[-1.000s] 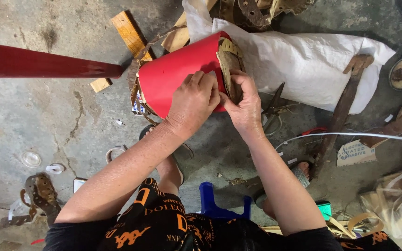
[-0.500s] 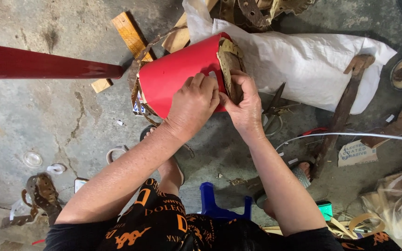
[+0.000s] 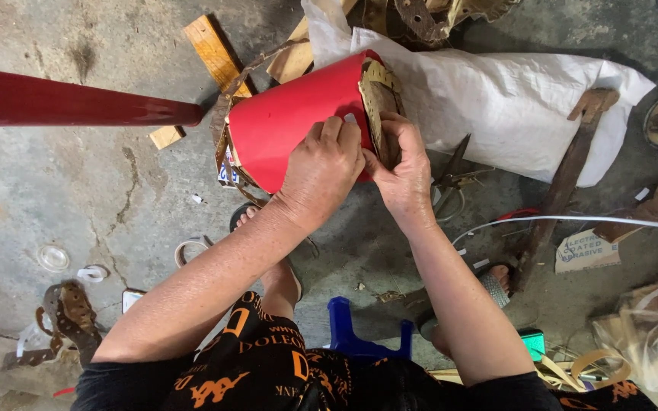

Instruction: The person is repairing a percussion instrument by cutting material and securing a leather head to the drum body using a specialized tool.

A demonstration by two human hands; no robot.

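Observation:
A red cone-shaped paper shade [image 3: 287, 122] lies tilted over a woven bamboo frame [image 3: 380, 103] whose rim shows at its right end. My left hand [image 3: 323, 169] presses flat on the red paper near that rim. My right hand [image 3: 404, 171] grips the woven rim from below, fingers pinched on the edge of the frame. Both hands touch each other at the rim.
A long dark red pole [image 3: 78, 101] crosses from the left. A white woven sack [image 3: 512, 106] lies behind the shade, scissors [image 3: 451, 173] on its edge. Wood blocks [image 3: 211, 49], tape rolls [image 3: 188, 250], a blue stool [image 3: 363, 335] and a white cable [image 3: 573, 221] lie around.

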